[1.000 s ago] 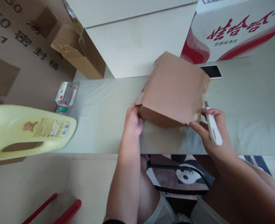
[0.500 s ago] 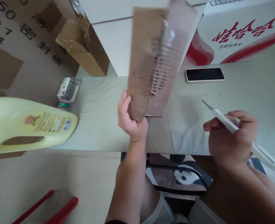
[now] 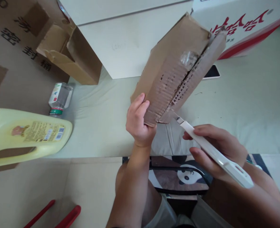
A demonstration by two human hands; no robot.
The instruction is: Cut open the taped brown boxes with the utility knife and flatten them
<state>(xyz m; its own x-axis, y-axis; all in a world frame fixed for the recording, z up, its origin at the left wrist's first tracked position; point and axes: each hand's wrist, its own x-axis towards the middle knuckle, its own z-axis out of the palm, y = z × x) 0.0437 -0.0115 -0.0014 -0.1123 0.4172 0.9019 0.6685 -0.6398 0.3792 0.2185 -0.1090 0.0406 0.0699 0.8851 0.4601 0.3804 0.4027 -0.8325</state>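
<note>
Tilted above the pale green surface is a brown cardboard box [image 3: 168, 72], its near corner gripped by my left hand [image 3: 141, 123]. Rows of small cuts run beside the seam, and a strip of clear tape [image 3: 189, 60] shines near the far end. My right hand [image 3: 218, 148] holds a white utility knife [image 3: 208, 147] with its blade out. The blade tip is at the box's lower edge near the seam; whether it touches the cardboard I cannot tell.
A phone [image 3: 211, 72] lies partly behind the box. White cartons [image 3: 125, 47] stand along the back. On the left are an open small cardboard box [image 3: 82, 60], a clear bottle [image 3: 60, 98] and a yellow jug [image 3: 35, 136]. Red handles [image 3: 68, 217] show at lower left.
The cardboard box has turned and tilted to the right in my left hand. My right hand has brought the knife left, from apart to the box's lower edge.
</note>
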